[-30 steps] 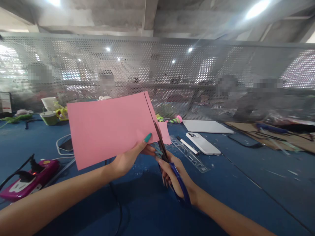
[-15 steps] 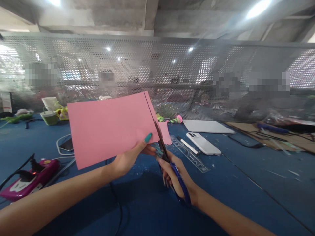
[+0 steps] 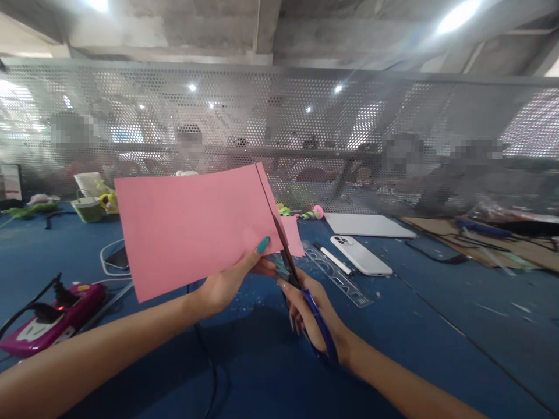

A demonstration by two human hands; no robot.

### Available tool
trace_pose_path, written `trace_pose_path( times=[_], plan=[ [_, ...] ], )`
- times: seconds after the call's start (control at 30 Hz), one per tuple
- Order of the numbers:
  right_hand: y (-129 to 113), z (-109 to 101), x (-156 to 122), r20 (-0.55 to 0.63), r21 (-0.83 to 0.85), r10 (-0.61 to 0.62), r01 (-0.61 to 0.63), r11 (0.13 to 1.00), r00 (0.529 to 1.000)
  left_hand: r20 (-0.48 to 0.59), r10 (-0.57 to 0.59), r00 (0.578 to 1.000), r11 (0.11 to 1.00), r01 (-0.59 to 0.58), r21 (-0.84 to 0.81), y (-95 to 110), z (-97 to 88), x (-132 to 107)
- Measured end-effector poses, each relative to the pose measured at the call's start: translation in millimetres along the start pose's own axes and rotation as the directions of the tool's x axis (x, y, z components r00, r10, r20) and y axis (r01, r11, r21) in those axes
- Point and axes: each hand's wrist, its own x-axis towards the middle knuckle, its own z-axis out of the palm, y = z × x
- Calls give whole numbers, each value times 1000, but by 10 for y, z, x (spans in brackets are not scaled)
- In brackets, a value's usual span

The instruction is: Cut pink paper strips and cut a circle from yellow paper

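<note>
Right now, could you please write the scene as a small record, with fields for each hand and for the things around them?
Left hand: pinches the pink paper near its lower edge, holding it up
Right hand: holds the scissors, blades in the paper along a dark line
Table: blue; white phone, pen and clear ruler lie right of the hands; magenta device at left
Behind: perforated metal screen

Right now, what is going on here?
A person holds a pink sheet of paper in the left hand, thumb on its lower edge. The right hand works blue-handled scissors along a dark line near the paper's right edge; the cut is partway up. A white phone lies on the blue table.
</note>
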Motion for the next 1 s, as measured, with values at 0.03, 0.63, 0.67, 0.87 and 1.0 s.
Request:
trace_pose_path(
  times=[0.03, 0.63, 0.67, 0.87, 1.0],
  plan=[
    [-1, 0, 0, -1, -4, -2, 2, 1000, 1000, 0, -2, 1000, 1000, 2, 2, 0, 0, 0],
    [7, 1, 1, -14, 23, -1, 2, 1000, 1000, -4, -15, 1000, 1000, 15, -19, 3, -3, -8],
    [2, 1, 1, -12, 19, -3, 3, 1000, 1000, -7, -15, 1000, 1000, 15, -24, 3, -3, -8],
    [4, 8, -3, -18, 14, 2, -2, 1000, 1000, 12, -5, 1000, 1000, 6, -28, 5, -5, -9],
    [44, 15, 0, -29, 5, -20, 20, 1000, 999, 9, -34, 999, 999, 34, -4, 19, -3, -21]
  ],
)
